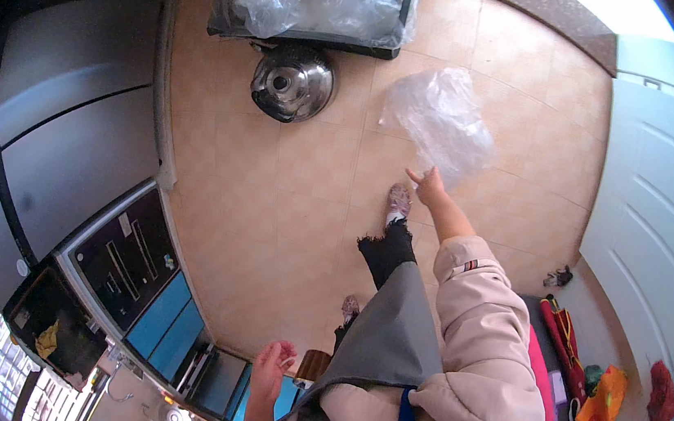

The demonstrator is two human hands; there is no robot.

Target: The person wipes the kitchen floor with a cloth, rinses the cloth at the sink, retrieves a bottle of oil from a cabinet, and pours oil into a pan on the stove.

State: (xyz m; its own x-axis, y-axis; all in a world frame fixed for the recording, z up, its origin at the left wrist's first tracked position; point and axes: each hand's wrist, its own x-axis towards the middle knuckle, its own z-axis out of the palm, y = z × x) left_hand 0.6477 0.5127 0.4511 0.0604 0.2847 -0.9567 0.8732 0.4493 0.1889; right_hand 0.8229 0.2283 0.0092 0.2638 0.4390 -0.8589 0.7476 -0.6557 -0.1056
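Note:
A crumpled clear plastic bag (445, 117) is spread out ahead of me, above or on the tiled floor. Its near end gathers at my right hand (430, 186), which grips it with at least one finger sticking out to the side. The exact grip is partly hidden. Low in the view, my left hand (273, 361) is raised near a dark grey apron (389, 327). Its fingers are loosely curled and a little apart, and I see nothing held in them.
A shiny metal lid or basin (293, 84) lies on the tiles (317, 165), against a dark crate (363, 50) filled with clear plastic (328, 0). Left are a grey refrigerator (80, 72) and blue-fronted cabinets (168, 319). A white panelled door (655, 176) and colourful cloths (603, 402) are right.

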